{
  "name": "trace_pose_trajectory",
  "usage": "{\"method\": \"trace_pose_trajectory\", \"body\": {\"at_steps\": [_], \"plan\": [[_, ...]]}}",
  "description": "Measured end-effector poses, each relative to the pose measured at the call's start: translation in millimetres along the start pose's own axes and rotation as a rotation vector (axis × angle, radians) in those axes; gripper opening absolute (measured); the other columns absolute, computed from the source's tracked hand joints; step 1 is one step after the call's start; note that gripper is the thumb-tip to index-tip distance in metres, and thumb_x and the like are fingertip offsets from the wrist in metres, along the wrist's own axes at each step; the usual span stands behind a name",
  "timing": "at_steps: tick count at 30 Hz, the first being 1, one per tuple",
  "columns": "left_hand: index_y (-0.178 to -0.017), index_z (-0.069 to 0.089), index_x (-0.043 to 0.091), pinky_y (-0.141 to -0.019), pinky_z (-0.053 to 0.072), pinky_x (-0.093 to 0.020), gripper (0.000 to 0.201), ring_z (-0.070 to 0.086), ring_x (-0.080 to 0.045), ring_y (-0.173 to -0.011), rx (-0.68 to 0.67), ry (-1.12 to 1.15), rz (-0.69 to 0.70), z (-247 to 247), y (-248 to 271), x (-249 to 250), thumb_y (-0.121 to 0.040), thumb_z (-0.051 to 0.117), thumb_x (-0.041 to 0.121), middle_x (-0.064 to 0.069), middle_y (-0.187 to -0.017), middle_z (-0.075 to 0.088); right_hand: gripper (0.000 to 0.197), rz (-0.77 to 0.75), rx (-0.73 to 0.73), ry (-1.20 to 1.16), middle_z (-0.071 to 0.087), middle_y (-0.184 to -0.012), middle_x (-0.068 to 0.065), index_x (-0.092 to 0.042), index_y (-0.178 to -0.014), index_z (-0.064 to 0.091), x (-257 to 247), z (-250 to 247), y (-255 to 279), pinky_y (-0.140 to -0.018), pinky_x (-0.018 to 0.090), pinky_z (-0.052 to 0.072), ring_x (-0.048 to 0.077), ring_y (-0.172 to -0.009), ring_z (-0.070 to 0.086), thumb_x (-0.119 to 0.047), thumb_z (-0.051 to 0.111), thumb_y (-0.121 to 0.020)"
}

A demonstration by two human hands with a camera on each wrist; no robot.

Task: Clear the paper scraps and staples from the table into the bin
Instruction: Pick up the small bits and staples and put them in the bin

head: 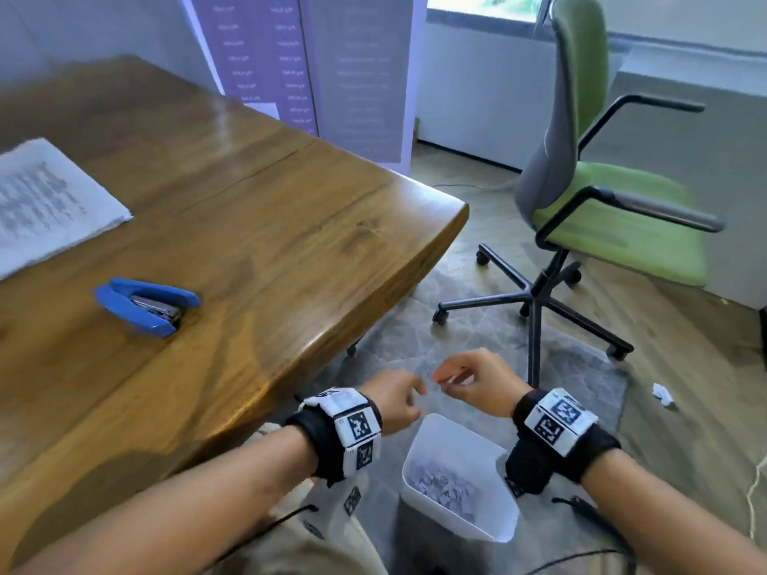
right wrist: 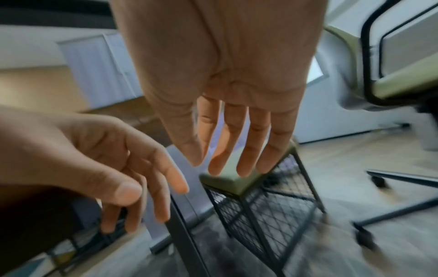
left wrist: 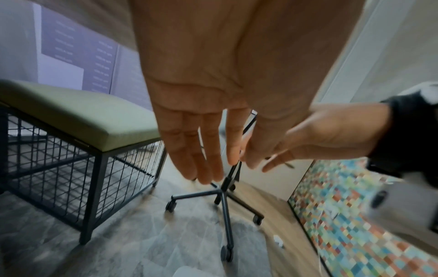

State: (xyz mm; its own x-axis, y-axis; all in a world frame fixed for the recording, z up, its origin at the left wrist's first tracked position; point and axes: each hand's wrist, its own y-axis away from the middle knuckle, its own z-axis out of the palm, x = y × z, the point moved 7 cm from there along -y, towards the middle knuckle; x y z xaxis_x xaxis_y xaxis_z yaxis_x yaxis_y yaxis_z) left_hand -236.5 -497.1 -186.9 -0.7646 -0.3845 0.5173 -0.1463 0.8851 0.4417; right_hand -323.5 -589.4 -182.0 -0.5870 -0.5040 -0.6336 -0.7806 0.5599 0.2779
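Both hands, left (head: 396, 398) and right (head: 471, 381), hang loose-fingered and empty over the white bin (head: 458, 479), presumably shedding scraps; stapler (head: 145, 305) at ten o'clock on counter (head: 265, 226).

The bin (head: 494, 444) was a white rectangular plastic tub. It stood upright on the grey rug, just beside the corner of the tabletop (head: 257, 226). Many small white paper scraps (head: 442, 485) lay in a heap on its bottom. One crumpled scrap (head: 663, 394) lay on the wooden floor, well apart from the bin.
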Motion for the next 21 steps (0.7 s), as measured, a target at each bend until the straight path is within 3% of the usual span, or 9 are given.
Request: {"method": "trace_pose_trajectory", "body": {"at_steps": [4,7,12,15,18,21], "plan": [[-0.110,0.064,0.016,-0.078,0.045,-0.023,0.026,0.064,-0.020,-0.092,0.161,0.081,0.101,-61,68,-1,-0.086,0.057,0.018,-0.006,-0.101,0.070,0.013,-0.251,0.063,0.000,0.073,-0.082,0.000,-0.019,-0.084,0.074,-92,-27,-2,-0.073,0.026,0.055,0.015,-0.076,0.067,-0.009,0.068,-0.079],[-0.102,0.067,0.015,-0.072,0.048,-0.024,0.019,0.065,-0.018,-0.082,0.315,0.130,0.092,-106,127,-22,-0.084,0.061,0.014,-0.005,-0.093,0.072,0.013,-0.413,0.069,0.011,0.070,-0.074,-0.008,-0.022,-0.080,0.074,-166,-29,0,-0.067,0.020,0.052,0.008,-0.068,0.064,-0.011,0.072,-0.076],[-0.102,0.068,0.017,-0.069,0.046,-0.011,0.018,0.061,-0.007,-0.077,0.539,0.113,-0.083,-159,226,-93,-0.085,0.062,0.016,0.001,-0.093,0.069,0.014,-0.613,-0.110,0.109,0.065,-0.066,-0.016,-0.023,-0.081,0.074,-269,14,8,-0.064,0.009,0.046,-0.004,-0.062,0.058,-0.011,0.069,-0.078],[-0.101,0.069,0.019,-0.075,0.048,-0.017,0.018,0.063,-0.010,-0.085,0.623,0.070,-0.242,-169,282,-141,-0.084,0.063,0.015,0.002,-0.095,0.070,0.011,-0.704,-0.189,0.204,0.069,-0.074,-0.007,-0.021,-0.084,0.075,-314,53,12,-0.065,0.010,0.044,-0.003,-0.062,0.056,-0.014,0.067,-0.080],[-0.105,0.068,0.019,-0.078,0.044,-0.019,0.021,0.059,-0.011,-0.090,0.674,-0.015,-0.408,-166,330,-181,-0.085,0.062,0.019,0.000,-0.104,0.067,0.016,-0.777,-0.258,0.352,0.071,-0.095,-0.003,-0.021,-0.098,0.073,-348,90,18,-0.072,0.014,0.043,0.006,-0.079,0.059,-0.020,0.063,-0.085],[-0.126,0.056,0.019,-0.096,0.041,-0.028,0.041,0.051,-0.017,-0.113,0.604,-0.078,-0.590,-152,365,-215,-0.089,0.057,0.035,-0.004,-0.126,0.053,0.033,-0.855,-0.355,0.638,0.059,-0.124,-0.001,-0.022,-0.121,0.060,-364,133,24,-0.094,0.023,0.038,0.014,-0.115,0.051,-0.032,0.052,-0.091]]}}
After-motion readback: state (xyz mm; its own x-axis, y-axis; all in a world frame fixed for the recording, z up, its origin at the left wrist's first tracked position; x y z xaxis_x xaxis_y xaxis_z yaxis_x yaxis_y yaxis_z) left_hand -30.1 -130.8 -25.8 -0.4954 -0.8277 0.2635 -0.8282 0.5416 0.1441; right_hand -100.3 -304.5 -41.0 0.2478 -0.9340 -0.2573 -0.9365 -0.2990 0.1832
